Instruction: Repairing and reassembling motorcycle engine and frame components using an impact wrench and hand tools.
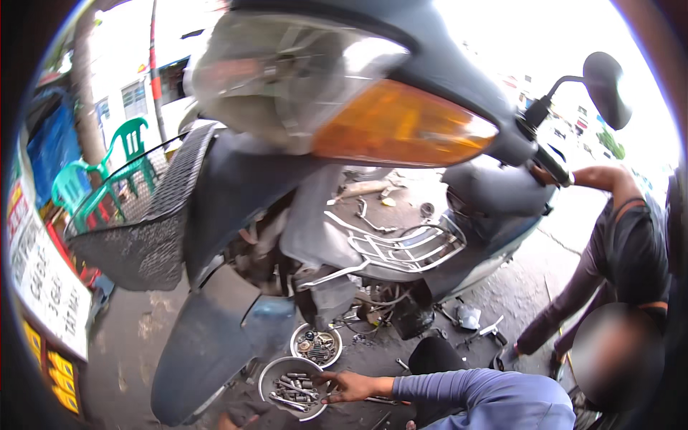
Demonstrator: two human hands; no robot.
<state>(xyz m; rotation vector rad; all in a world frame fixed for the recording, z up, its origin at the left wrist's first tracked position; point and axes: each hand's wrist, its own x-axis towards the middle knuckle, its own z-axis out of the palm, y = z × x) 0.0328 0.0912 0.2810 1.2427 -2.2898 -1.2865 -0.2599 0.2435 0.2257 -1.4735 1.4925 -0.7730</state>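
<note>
Crowding tool bowl [269,374]: parts bowl [294,345], fender [208,344], right hand [346,387].

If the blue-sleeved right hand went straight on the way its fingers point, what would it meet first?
Likely the metal tools in the bowl; the right hand points left at its right edge. Depth is unclear: it might brush the bowl itself first.

A round grey bowl [265,374] — filled with metal sockets [295,387] and wrenches [288,402], jumbled at mixed angles — is set upright on the dark ground [125,358].
</note>
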